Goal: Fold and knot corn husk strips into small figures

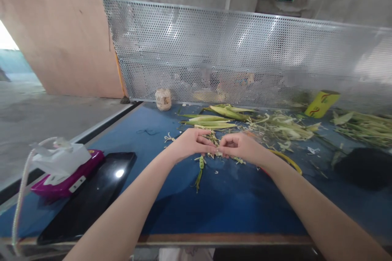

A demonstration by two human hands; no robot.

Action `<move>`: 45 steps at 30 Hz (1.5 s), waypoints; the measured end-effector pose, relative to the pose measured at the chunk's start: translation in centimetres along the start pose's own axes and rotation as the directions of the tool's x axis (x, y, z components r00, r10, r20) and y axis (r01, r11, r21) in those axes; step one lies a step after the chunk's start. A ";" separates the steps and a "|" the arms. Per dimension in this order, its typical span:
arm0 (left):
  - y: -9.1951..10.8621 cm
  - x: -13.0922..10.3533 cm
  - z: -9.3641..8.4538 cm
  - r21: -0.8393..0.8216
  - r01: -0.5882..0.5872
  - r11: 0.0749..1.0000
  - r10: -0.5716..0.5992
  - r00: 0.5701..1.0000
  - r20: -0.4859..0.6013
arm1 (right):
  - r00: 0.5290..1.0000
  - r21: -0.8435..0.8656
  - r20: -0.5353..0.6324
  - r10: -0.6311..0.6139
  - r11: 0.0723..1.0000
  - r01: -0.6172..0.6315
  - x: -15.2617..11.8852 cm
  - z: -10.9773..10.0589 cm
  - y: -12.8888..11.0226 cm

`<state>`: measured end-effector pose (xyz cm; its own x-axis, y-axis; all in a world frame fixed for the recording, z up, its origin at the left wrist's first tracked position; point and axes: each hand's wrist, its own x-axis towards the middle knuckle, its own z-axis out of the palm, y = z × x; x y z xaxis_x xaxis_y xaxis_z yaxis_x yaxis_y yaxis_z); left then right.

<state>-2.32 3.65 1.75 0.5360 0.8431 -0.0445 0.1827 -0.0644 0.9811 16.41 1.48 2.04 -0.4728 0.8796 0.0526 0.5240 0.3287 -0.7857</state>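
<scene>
My left hand (pixel 196 143) and my right hand (pixel 237 146) meet over the middle of the blue table (pixel 214 212), their fingertips nearly touching. Both hands have fingers pressed together; what they pinch, if anything, is too small to make out. Pale green plant scraps (pixel 212 136) lie around and under the fingertips. Just below my left hand is a small braided green piece (pixel 201 167) with a darker tail pointing toward the front edge. Long green husk leaves (pixel 211 120) are stacked behind the hands.
Loose husk shreds (pixel 283 128) spread to the right, near a yellow box (pixel 321 104) and a dark round object (pixel 364 168). At left are a black tablet (pixel 94 195) and a magenta item (pixel 64 185). A perforated metal panel (pixel 190 53) stands behind.
</scene>
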 end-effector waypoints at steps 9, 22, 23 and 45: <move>0.0 -0.3 -0.4 0.069 -0.018 0.997 0.012 0.997 0.083 | 0.999 -0.057 0.023 -0.049 0.997 0.050 -0.1 -0.1 -0.2; 0.2 -0.4 0.0 0.060 -0.008 0.998 0.009 1.000 -0.020 | 1.000 0.006 0.020 0.017 1.000 -0.017 0.2 0.2 -0.2; 0.1 -0.3 0.1 0.059 -0.010 0.998 0.011 1.000 -0.024 | 0.999 0.010 0.020 0.024 1.000 -0.025 0.1 0.2 -0.3; 0.5 -0.7 0.0 0.016 0.016 1.000 -0.018 0.995 0.103 | 0.998 -0.048 0.045 0.038 0.998 -0.036 -0.3 -0.2 -0.7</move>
<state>-2.62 3.06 2.26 0.6143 0.7849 -0.0812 0.2047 -0.0592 0.9770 16.40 1.05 2.69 -0.4841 0.8750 -0.0052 0.5743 0.3132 -0.7563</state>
